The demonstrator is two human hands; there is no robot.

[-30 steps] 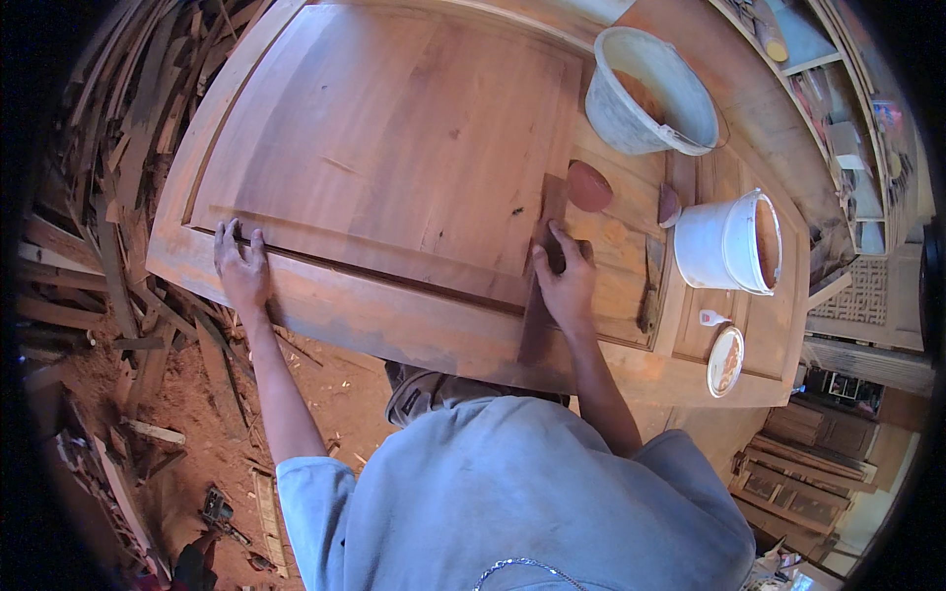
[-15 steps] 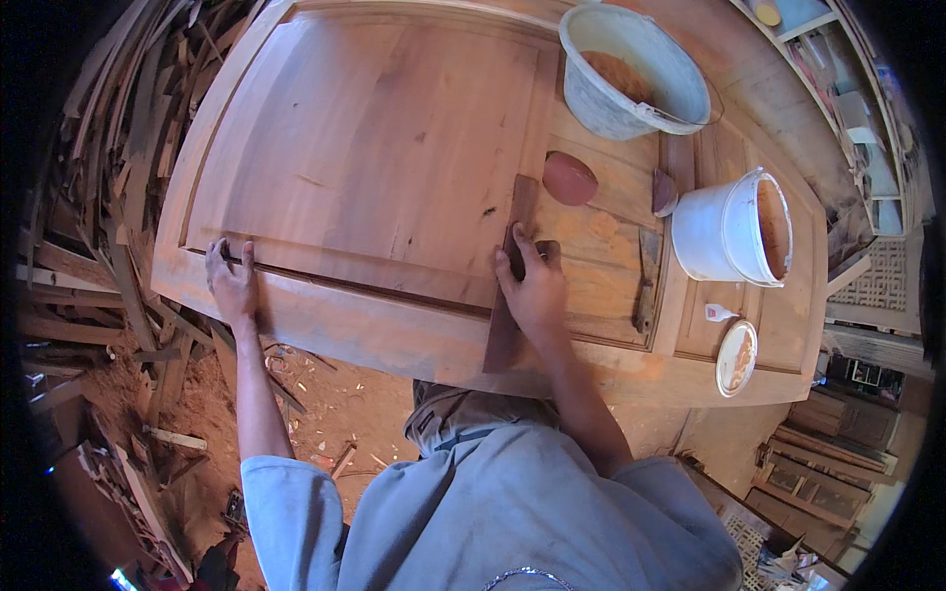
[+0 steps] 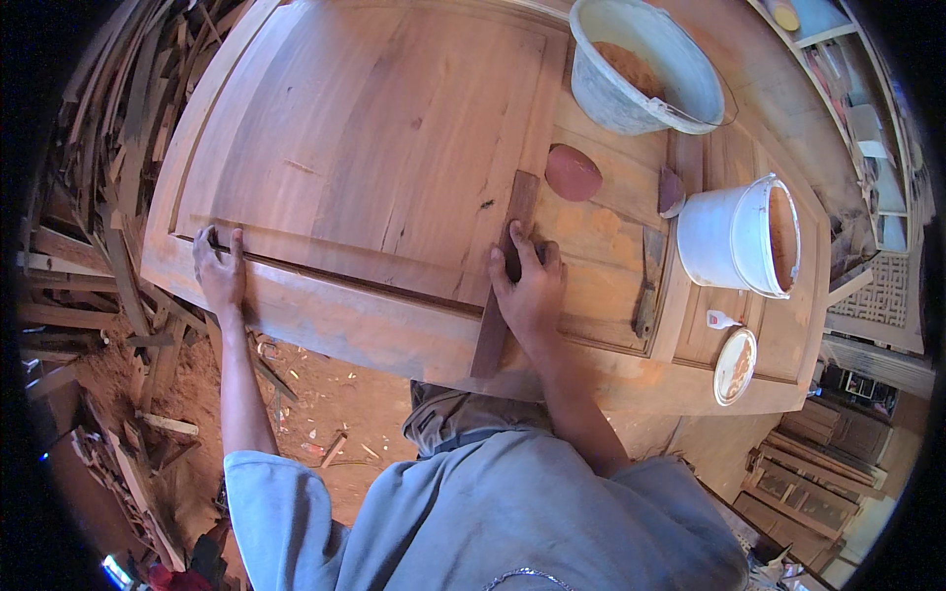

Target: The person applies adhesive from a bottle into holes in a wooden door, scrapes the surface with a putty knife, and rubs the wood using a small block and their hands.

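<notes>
A wide wooden door (image 3: 335, 148) with recessed panels lies flat in front of me. At its near left, my left hand (image 3: 222, 276) rests on the frame rail, thumb and fingers apart, fingertips by the dark gap along the panel's near edge. My right hand (image 3: 533, 294) grips a long dark wooden strip (image 3: 520, 197) that lies across the door, its near end over the front rail. Part of the strip is under my fingers. Just beyond that hand lies a reddish-brown oval disc (image 3: 573, 173), with a dark-bladed tool (image 3: 647, 295) farther right.
A grey bucket (image 3: 616, 98) with brown powder stands at the back. Right of it are a dark wedge-shaped piece (image 3: 672, 192), a tipped white pail (image 3: 727, 236), a small white bottle (image 3: 720, 319) and a round lid (image 3: 735, 366). Scrap wood (image 3: 118, 187) is heaped left.
The view has shifted slightly. My left hand stays at the rail and my right hand stays on the strip; the strip's near end sits a little farther left in the picture.
</notes>
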